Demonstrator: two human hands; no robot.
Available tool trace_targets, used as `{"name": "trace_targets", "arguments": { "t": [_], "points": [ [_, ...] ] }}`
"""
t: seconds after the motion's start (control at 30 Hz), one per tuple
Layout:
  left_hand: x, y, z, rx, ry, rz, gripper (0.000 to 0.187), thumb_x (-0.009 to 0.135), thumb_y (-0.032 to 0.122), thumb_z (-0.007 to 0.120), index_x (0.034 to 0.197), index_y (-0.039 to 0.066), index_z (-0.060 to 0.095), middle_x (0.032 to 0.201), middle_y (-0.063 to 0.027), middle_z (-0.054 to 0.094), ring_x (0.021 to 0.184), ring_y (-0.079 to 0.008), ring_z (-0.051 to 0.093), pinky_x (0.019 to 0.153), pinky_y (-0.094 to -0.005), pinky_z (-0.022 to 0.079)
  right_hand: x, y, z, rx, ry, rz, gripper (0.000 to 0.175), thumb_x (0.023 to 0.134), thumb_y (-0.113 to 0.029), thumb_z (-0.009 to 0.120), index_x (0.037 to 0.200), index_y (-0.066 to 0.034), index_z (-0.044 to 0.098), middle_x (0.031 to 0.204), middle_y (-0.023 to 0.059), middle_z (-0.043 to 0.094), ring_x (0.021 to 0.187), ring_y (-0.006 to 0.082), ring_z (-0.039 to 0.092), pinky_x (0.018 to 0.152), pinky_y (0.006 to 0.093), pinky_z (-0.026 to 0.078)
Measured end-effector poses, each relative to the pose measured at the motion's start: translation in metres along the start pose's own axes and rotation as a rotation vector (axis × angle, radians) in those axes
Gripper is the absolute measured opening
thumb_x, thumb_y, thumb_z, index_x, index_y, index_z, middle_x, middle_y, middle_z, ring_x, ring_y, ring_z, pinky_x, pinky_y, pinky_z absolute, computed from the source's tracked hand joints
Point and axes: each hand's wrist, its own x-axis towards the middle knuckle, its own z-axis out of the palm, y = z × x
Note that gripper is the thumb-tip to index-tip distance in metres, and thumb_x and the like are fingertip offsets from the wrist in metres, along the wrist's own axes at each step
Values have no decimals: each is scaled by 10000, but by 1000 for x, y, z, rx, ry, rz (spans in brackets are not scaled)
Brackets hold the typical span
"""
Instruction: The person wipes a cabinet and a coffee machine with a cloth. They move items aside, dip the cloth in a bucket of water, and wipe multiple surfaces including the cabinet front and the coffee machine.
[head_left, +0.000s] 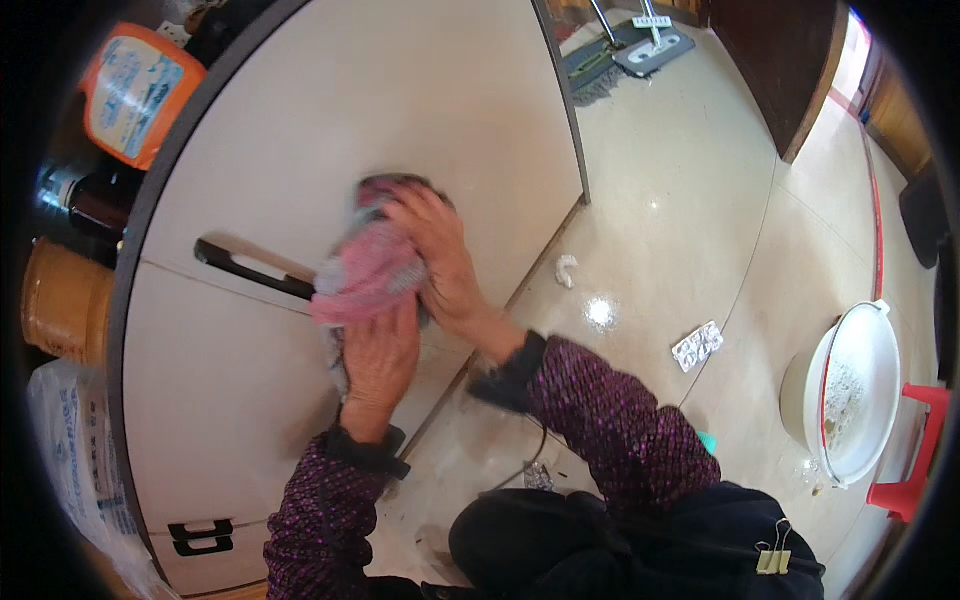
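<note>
Both my hands press a pink and grey cloth (371, 274) against the pale front of a cabinet (480, 97). My left hand (375, 360) lies at the cloth's lower edge, fingers partly under it. Higher up and to the right, my right hand (435, 247) rests on the cloth's upper part, its fingers blurred. Just left of the cloth is a black door handle (251, 270), whose right end the cloth meets. Two smaller black handles (201, 537) sit at the cabinet's lower left.
An orange-framed container (139, 94), a dark bottle (97, 202) and a brown tub (67, 300) stand beyond the cabinet's left edge. On the tiled floor are a white bucket (802, 397) of sudsy water, a red stool (919, 457), a blister pack (697, 346) and a flat mop (654, 51).
</note>
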Motion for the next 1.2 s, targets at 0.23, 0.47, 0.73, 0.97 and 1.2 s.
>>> {"name": "trace_targets", "arguments": {
  "t": [0.23, 0.47, 0.73, 0.97, 1.2],
  "points": [
    [48, 33, 44, -161, -173, -17, 542, 803, 88, 542, 1331, 37, 430, 1223, -128, 540, 1131, -270, 523, 931, -375, 399, 25, 94, -32, -230, 138, 125, 533, 946, -230, 430, 1436, -62, 305, 1457, 182, 324, 1379, 349, 239, 1134, 436, 139],
    [84, 96, 148, -119, -219, 238, 589, 795, 121, 536, 1355, 9, 395, 1270, -104, 519, 1190, -229, 463, 1014, -367, 331, -15, 210, -70, -40, 351, 765, 599, 978, -277, 366, 1462, 8, 160, 1516, 236, 166, 1415, 345, 146, 1145, 359, 117],
    [32, 107, 168, -235, -428, 251, 514, 836, 198, 515, 1314, 17, 466, 1334, -92, 495, 1246, -209, 427, 1071, -363, 288, -62, 219, -57, 34, 351, 908, 636, 965, -269, 404, 1444, 60, 146, 1511, 256, 159, 1415, 348, 137, 1143, 357, 120],
    [-116, 70, 139, -37, -245, 444, 482, 843, 162, 496, 1302, 21, 464, 1317, -108, 507, 1270, -234, 431, 1060, -351, 320, -161, 124, 0, -9, 163, 928, 625, 968, -198, 375, 1442, 79, 77, 1498, 300, 132, 1406, 393, 132, 1143, 378, 137],
    [-231, -4, 43, -219, -793, 365, 453, 801, 141, 525, 1238, 22, 505, 1228, -109, 554, 1166, -218, 505, 952, -346, 407, -235, -7, 41, 184, -113, 990, 653, 949, -176, 445, 1473, -7, 93, 1504, 281, 141, 1411, 377, 141, 1142, 388, 148]
  ]
}}
